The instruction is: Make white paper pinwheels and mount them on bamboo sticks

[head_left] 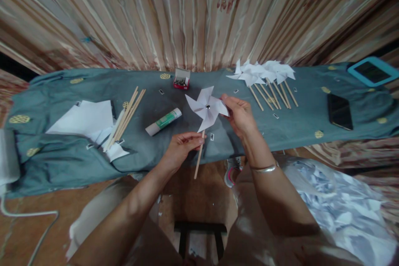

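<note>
A white paper pinwheel with a dark, shiny pin at its centre is held up over the front of the table. My left hand pinches its wooden stick just below the blades. My right hand has thumb and fingers closed on the tip of the right-hand blade. Left of the pinwheel lies a green and white glue stick. Behind it stands a small open red box of metal pins.
Several pinwheels lie at the back right. White paper sheets and loose wooden sticks are on the left. A black phone and a blue-framed tablet lie at the right. A curtain hangs behind the cloth-covered table.
</note>
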Available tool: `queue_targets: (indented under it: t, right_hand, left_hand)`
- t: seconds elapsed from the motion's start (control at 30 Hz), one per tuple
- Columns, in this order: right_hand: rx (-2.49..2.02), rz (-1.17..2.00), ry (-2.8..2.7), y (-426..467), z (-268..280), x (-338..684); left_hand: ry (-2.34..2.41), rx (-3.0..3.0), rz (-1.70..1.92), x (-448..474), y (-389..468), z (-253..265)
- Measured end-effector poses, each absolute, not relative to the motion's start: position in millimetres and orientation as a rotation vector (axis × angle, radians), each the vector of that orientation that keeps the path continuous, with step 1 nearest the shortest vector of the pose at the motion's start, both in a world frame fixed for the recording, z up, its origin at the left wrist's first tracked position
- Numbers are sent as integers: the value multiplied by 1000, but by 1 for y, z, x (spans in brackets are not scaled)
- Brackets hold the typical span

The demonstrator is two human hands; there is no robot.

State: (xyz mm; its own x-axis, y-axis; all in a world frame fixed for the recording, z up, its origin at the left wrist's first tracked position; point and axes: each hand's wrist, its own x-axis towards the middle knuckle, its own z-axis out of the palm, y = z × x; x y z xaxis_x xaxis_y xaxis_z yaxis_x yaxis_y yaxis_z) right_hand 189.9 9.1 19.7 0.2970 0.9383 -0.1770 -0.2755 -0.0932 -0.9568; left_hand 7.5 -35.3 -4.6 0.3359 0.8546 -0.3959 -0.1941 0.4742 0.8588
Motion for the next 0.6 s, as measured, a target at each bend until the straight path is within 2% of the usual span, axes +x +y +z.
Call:
queue_targets:
  t: [0.6]
  right_hand:
    - [-1217,1289,-708,4,18,183]
  left_hand:
    - [1028,768,877,5,-30,-6]
